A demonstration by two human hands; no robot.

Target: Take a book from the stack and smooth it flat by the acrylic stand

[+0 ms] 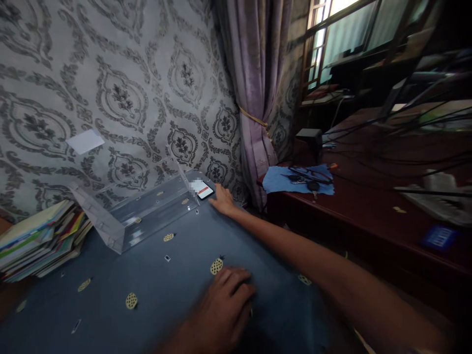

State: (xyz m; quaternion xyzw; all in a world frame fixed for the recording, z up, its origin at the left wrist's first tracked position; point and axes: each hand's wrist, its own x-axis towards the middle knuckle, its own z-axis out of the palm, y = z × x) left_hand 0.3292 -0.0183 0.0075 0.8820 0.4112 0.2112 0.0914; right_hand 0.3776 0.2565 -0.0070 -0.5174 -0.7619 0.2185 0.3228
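Far left, a stack of books and papers is sitting on the pineapple-print bench. Next to it the clear rack is standing near the wallpapered wall; a white card is showing above, can't tell if it's on rack or wall. The phone is lying face up at the bench's far corner, just beside the rack's right end. My right hand is sitting at the phone's right edge; can't tell if it's gripping or only touching. Nearer me, my left hand is blurring, palm down over the bench, fingers loosely bent and released, holding nothing I'm seeing. Then a tied purple curtain is hanging. Far right, a dark red bench is carrying a blue cloth with small dark items on it, plus a blue packet.
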